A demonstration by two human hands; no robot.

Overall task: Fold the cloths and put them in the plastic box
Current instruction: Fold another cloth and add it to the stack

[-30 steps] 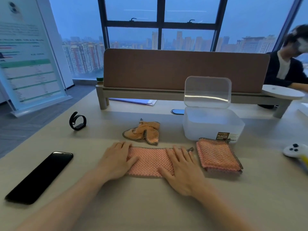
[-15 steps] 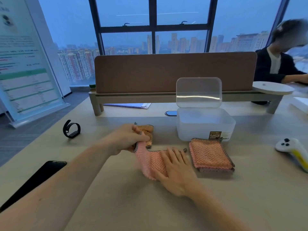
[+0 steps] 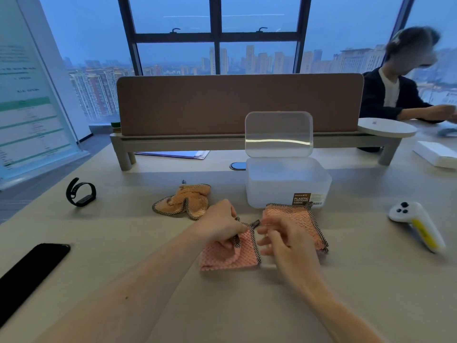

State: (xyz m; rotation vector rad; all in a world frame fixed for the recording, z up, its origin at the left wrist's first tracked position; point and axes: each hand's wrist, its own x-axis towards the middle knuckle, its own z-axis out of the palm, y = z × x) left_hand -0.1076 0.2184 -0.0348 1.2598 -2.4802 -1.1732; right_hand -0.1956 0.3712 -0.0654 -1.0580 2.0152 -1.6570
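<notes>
On the counter point(image 3: 346, 280) we see a phone point(image 3: 29, 276) and wristband point(image 3: 81, 193) at left, a controller point(image 3: 418, 222) at right, and papers point(image 3: 178, 154) under the shelf point(image 3: 188, 141) carrying a brown divider point(image 3: 197, 105).

Before you: pink waffle-textured cloth point(image 3: 230, 256), black-and-white checked trim; matching folded cloth point(image 3: 296, 219); crumpled orange cloth point(image 3: 188, 201), same trim; translucent white plastic box point(image 3: 286, 184), brown label; black phone point(image 3: 29, 278); black wristband point(image 3: 81, 192); white-and-yellow controller point(image 3: 418, 225).
</notes>
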